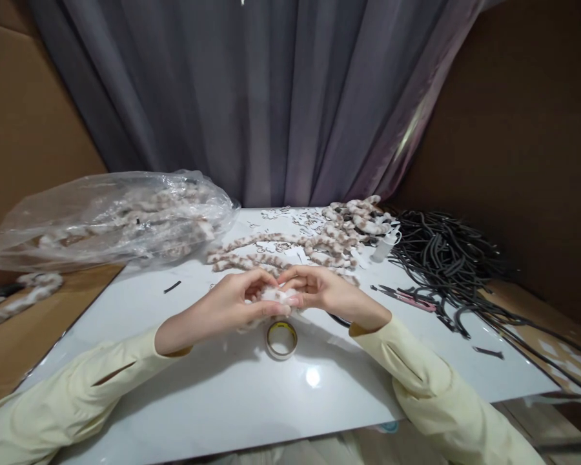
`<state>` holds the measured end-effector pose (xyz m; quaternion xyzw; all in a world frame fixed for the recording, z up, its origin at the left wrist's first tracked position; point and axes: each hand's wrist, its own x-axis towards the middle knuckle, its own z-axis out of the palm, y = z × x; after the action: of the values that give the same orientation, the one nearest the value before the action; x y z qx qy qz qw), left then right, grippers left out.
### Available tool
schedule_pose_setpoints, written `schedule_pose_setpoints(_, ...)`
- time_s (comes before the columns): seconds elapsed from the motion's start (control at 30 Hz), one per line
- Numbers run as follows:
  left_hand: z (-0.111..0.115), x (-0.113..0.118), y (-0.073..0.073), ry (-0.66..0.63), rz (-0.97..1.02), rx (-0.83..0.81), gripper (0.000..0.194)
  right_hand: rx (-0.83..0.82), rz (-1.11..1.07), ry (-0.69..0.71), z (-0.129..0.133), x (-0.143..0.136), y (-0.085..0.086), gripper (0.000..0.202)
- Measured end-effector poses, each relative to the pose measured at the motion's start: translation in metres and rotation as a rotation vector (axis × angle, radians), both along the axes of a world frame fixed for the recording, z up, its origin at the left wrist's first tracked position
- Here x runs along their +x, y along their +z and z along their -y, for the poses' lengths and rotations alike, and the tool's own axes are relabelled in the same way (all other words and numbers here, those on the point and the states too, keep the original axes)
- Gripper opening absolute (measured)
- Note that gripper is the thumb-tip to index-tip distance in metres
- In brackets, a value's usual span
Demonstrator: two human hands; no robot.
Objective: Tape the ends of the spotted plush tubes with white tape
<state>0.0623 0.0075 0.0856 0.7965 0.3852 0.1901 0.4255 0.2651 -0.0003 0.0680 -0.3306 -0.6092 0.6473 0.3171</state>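
Between both hands, just above the table, is a fluffy white-and-brown plush strip (277,296), partly hidden by the fingers. My left hand (232,298) pinches it from the left, thumb in front and fingers behind. From the other side my right hand (319,290) grips the same strip, its thumb against the left fingertips. A dark cord (339,320) shows under the right wrist; whether it joins the strip I cannot tell. Right below the hands a roll of tape (281,340) rests on the white table (252,394).
Spotted plush strips (252,259) and small metal pieces (290,216) lie behind the hands. At left is a clear plastic bag (140,213) of plush strips. To the right are a small bottle (385,247), pink-handled snips (411,299) and a heap of black cords (445,255).
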Motion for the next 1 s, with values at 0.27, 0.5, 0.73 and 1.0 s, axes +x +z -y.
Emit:
schedule_pose_setpoints(0.27,0.006,-0.002,0.007,-0.075,-0.005,0.196,0.022,-0.048,-0.047,0.104,-0.002,0.006,0.000,0.023)
schedule_pose_setpoints(0.5,0.010,-0.003,0.004,-0.176,0.023,0.393,0.019,-0.086,0.003,0.159,-0.002,0.002,0.000,0.033)
schedule_pose_setpoints(0.73,0.015,-0.004,0.003,-0.157,0.016,0.482,0.017,-0.129,0.097,0.107,0.003,0.004,0.003,0.031)
schedule_pose_setpoints(1.0,0.018,-0.003,0.004,-0.169,0.012,0.445,0.017,0.260,0.339,0.089,0.010,0.004,0.011,0.025)
